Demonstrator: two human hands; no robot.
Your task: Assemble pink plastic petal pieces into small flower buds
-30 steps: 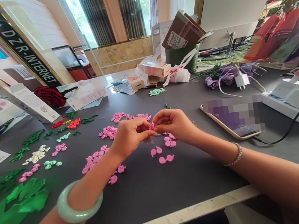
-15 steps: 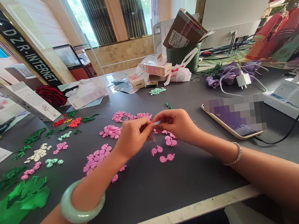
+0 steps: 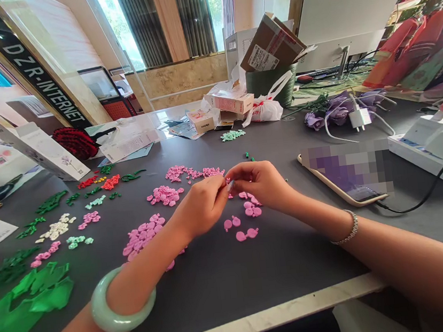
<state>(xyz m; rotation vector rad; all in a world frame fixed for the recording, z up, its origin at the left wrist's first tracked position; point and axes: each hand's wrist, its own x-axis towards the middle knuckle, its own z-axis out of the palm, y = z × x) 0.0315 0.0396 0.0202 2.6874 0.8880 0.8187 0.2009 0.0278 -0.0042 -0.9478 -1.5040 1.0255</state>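
The left hand and right hand meet; their fingers pinch a tiny pink plastic piece. More pink pieces lie just below the fingers on the table.

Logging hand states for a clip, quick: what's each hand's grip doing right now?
Left hand: closed, pinching a small pink piece, mostly hidden by the fingers.
Right hand: closed, apparently holding the same piece.

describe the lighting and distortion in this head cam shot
In the head view, daylight blows out the window, the wide lens makes the black sign band lean sharply, a pixel mosaic hides the phone screen, and the left hand and right hand look fairly sharp.
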